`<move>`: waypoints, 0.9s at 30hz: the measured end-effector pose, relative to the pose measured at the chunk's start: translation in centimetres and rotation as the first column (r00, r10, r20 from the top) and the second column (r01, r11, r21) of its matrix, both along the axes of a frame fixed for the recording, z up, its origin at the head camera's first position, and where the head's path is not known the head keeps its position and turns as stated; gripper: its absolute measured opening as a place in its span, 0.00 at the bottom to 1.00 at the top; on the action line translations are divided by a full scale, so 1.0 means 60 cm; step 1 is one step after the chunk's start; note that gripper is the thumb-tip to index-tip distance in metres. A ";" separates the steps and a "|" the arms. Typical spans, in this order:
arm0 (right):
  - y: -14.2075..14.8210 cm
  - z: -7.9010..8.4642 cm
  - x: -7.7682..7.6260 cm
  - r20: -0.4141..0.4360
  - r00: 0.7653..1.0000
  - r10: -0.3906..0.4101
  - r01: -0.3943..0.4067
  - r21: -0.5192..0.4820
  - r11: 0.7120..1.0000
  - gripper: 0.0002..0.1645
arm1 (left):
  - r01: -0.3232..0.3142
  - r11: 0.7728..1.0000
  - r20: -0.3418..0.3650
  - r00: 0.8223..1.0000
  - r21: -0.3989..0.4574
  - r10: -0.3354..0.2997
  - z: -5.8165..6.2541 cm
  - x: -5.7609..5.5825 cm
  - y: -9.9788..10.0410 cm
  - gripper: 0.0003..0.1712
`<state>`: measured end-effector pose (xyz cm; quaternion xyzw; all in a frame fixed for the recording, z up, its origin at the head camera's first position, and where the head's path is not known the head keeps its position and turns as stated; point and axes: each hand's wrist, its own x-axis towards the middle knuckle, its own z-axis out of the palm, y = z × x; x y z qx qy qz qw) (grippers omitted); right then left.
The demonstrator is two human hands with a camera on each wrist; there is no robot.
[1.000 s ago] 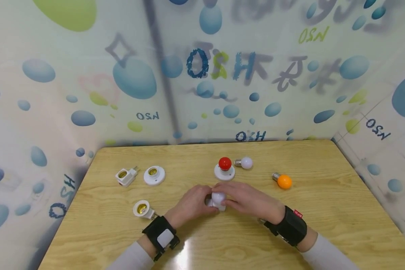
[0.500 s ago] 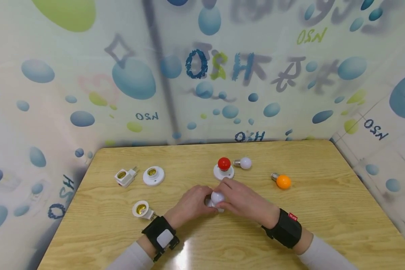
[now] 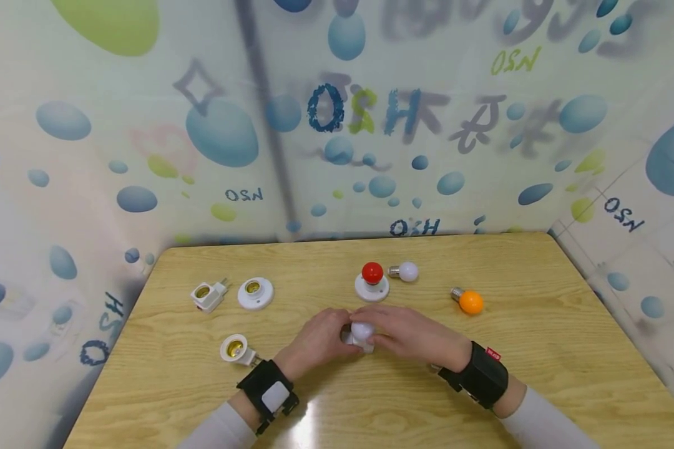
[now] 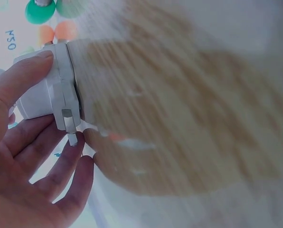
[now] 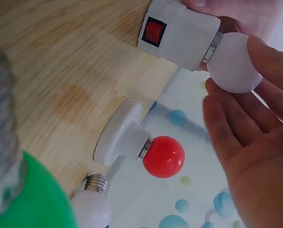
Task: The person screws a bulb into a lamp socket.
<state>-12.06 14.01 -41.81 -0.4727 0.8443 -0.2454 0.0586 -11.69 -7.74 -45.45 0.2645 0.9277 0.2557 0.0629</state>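
Observation:
My left hand (image 3: 320, 340) grips a white plug-in lamp socket (image 5: 182, 35) with a red switch (image 5: 154, 32), low over the table. The socket's metal prong (image 4: 70, 126) shows in the left wrist view. A white light bulb (image 5: 234, 61) sits in the socket's mouth, a strip of its metal base still visible. My right hand (image 3: 410, 333) holds this bulb between thumb and fingers. Behind the hands, a red bulb (image 3: 372, 273) stands upright in a round white lamp holder (image 3: 365, 292).
Another white bulb (image 3: 408, 272) and an orange bulb (image 3: 472, 302) lie at the right. On the left are a round holder (image 3: 255, 293), a square plug-in socket (image 3: 209, 296) and a round plug-in socket (image 3: 236, 348). A green bulb (image 5: 32, 194) is close to the right wrist camera.
My right hand turned at the white bulb half a second ago, and its wrist has since swung back to the right. The left hand keeps the socket in place.

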 end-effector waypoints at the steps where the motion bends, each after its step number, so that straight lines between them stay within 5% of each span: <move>1: -0.001 -0.001 -0.001 -0.022 1.000 0.005 -0.005 -0.010 1.000 0.27 | -0.007 1.000 0.003 1.000 -0.004 0.007 0.000 0.000 0.001 0.25; 16: -0.018 -0.009 0.012 -0.281 0.950 -0.136 0.128 -0.044 0.991 0.25 | -0.045 0.999 -0.017 0.999 -0.003 0.045 -0.002 0.003 0.004 0.23; 21: -0.015 -0.009 0.008 -0.201 0.971 -0.128 0.120 -0.050 0.992 0.30 | -0.047 0.999 -0.035 0.998 -0.010 0.047 -0.002 0.004 0.005 0.23; 27: -0.004 -0.005 -0.004 -0.049 0.999 -0.015 0.017 0.026 1.000 0.42 | -0.040 0.999 -0.048 0.998 -0.029 0.038 -0.001 0.005 0.004 0.27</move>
